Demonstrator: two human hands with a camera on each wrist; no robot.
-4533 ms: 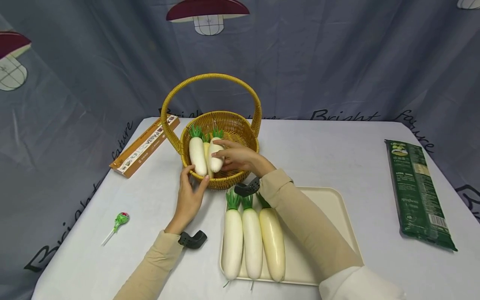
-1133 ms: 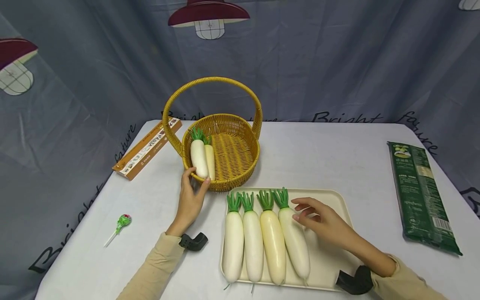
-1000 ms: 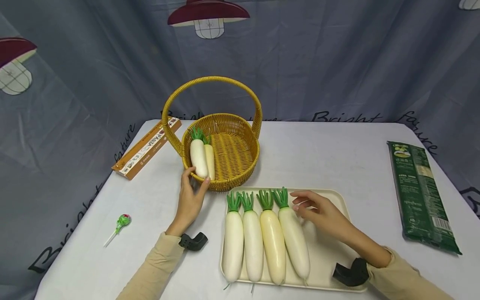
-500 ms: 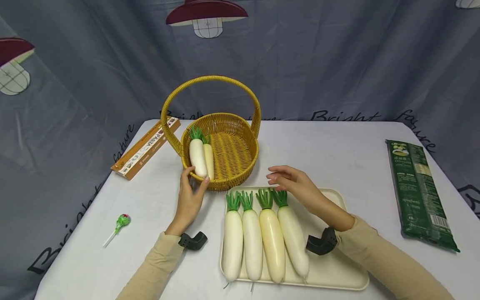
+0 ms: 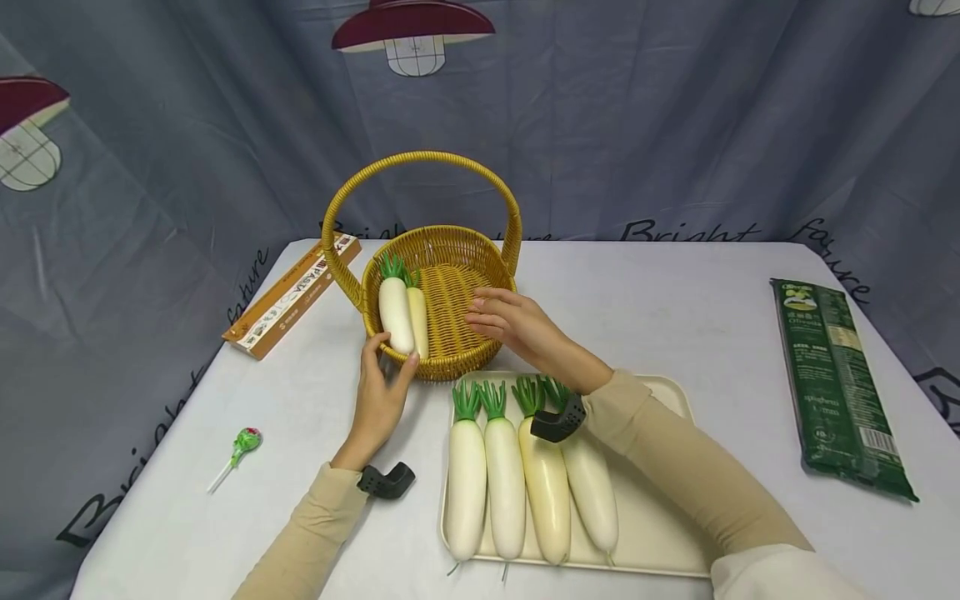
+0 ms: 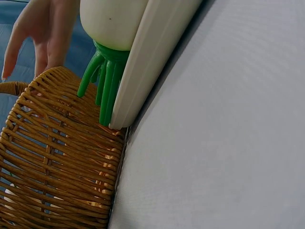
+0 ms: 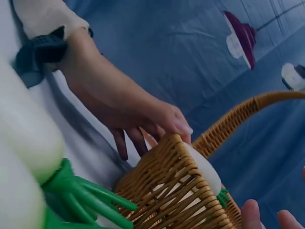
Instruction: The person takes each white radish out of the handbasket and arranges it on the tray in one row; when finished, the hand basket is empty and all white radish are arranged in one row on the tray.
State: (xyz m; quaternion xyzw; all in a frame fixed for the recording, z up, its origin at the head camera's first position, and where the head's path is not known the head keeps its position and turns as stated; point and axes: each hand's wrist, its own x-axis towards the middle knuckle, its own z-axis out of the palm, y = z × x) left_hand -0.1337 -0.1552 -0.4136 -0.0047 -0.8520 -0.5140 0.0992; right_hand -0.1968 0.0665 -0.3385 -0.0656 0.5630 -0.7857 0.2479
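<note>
In the head view a yellow wicker basket (image 5: pixel 450 367) with a tall handle stands at the table's back. A white radish (image 5: pixel 395 317) and a slimmer pale-yellow radish (image 5: pixel 417 325) lie at its left side. My left hand (image 5: pixel 378 408) holds the basket's front-left rim, fingertips hooked over it in the right wrist view. My right hand (image 5: pixel 521 329) hovers over the right rim, fingers extended, holding nothing. On a cream tray (image 5: pixel 660 517) several radishes lie side by side, green tops toward the basket: white radishes (image 5: pixel 467 492) and one yellowish radish (image 5: pixel 546 500). My right forearm crosses above the tray.
Behind the basket's left side lies a brown pasta box (image 5: pixel 288 300). A green-wrapped lollipop (image 5: pixel 238 454) sits at the left. A green spaghetti packet (image 5: pixel 840 387) lies at the far right. Grey printed curtain (image 5: pixel 637 125) hangs around the table's back and sides.
A white radish from the basket now lies rightmost in the row on the tray. My right hand has left it and moved up-left over the basket. The left hand stays put.
</note>
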